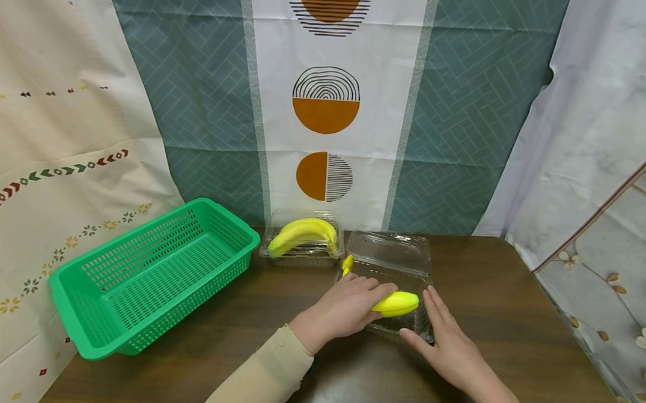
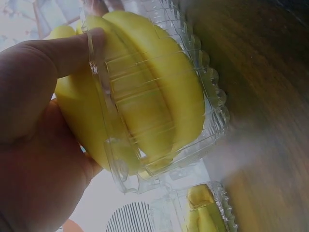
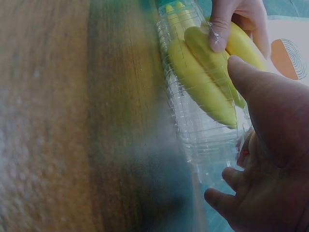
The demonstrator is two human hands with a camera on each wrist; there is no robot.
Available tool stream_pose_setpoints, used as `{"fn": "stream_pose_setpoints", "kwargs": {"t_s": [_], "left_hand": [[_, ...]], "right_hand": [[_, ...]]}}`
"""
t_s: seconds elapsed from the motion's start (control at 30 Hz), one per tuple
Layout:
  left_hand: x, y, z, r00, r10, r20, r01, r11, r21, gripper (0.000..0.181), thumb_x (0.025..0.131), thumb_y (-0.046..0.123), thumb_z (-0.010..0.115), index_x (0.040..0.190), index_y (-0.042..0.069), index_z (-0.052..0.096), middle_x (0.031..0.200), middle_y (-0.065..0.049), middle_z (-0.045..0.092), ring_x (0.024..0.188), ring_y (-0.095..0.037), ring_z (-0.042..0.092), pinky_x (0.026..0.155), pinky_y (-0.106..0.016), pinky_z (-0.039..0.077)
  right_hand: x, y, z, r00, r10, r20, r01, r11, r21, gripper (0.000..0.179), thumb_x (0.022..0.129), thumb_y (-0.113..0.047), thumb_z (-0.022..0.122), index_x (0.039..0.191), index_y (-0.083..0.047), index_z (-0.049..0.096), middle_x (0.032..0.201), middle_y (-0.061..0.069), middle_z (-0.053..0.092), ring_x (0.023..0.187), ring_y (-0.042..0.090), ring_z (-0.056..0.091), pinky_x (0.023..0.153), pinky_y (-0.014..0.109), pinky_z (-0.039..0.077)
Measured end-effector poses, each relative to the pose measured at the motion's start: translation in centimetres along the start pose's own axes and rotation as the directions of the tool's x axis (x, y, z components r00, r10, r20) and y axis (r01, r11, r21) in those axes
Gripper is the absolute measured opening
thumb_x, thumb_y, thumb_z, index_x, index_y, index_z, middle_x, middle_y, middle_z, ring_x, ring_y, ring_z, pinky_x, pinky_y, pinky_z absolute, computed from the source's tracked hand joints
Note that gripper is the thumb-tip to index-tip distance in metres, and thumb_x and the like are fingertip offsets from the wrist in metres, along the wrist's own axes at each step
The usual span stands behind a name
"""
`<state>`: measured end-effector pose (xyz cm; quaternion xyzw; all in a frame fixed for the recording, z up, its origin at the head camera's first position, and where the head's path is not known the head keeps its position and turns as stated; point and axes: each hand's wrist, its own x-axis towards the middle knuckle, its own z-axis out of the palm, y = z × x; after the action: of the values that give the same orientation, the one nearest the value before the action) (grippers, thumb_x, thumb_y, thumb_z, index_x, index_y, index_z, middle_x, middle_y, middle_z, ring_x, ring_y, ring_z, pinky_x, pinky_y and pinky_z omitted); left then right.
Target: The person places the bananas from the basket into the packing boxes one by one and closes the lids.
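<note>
My left hand (image 1: 345,304) grips a bunch of yellow bananas (image 1: 400,303), its fingers over the top and the thumb on the near side. The bananas sit partly down in an open clear plastic clamshell box (image 1: 388,252), whose lid lies folded back toward the wall. Through the box's ribbed side, the left wrist view shows several bananas (image 2: 166,82) with the left thumb (image 2: 77,50) pressed on them. At the box's right end my right hand (image 1: 449,345) rests with fingers extended and thumb spread. In the right wrist view, its thumb (image 3: 246,77) is close to the box rim.
A second clear box (image 1: 328,262) with bananas (image 1: 305,232) inside stands at the back, left of the open one. The green plastic basket (image 1: 189,298) lies at an angle on the left of the dark wooden table (image 1: 492,293). Patterned cloths (image 1: 467,111) hang behind and beside the table.
</note>
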<state>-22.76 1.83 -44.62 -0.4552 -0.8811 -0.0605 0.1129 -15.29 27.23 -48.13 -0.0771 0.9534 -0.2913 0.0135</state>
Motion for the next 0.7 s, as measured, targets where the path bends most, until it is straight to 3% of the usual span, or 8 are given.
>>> {"fn": "stream_pose_setpoints", "kwargs": {"t_s": [0.17, 0.7], "left_hand": [[0.00, 0.00, 0.01, 1.000, 0.004, -0.007, -0.004, 1.000, -0.017, 0.060, 0.099, 0.035, 0.087, 0.149, 0.019, 0.057, 0.120, 0.004, 0.074, 0.106, -0.014, 0.071, 0.098, -0.038, 0.055], [0.08, -0.12, -0.14, 1.000, -0.007, 0.023, 0.009, 0.998, -0.056, 0.063, 0.099, 0.040, 0.085, 0.155, 0.022, 0.061, 0.127, 0.005, 0.075, 0.112, -0.013, 0.070, 0.104, -0.040, 0.054]], "right_hand": [[0.03, -0.03, -0.05, 1.000, 0.006, 0.007, -0.006, 1.000, 0.004, 0.109, 0.105, -0.070, 0.063, 0.178, -0.008, 0.011, 0.185, 0.016, 0.004, 0.159, 0.056, 0.028, 0.108, 0.083, 0.040], [0.24, 0.13, 0.02, 1.000, 0.015, 0.016, -0.015, 1.000, -0.007, 0.112, 0.103, -0.074, 0.062, 0.178, -0.008, 0.011, 0.185, 0.016, 0.004, 0.159, 0.056, 0.028, 0.108, 0.083, 0.040]]}}
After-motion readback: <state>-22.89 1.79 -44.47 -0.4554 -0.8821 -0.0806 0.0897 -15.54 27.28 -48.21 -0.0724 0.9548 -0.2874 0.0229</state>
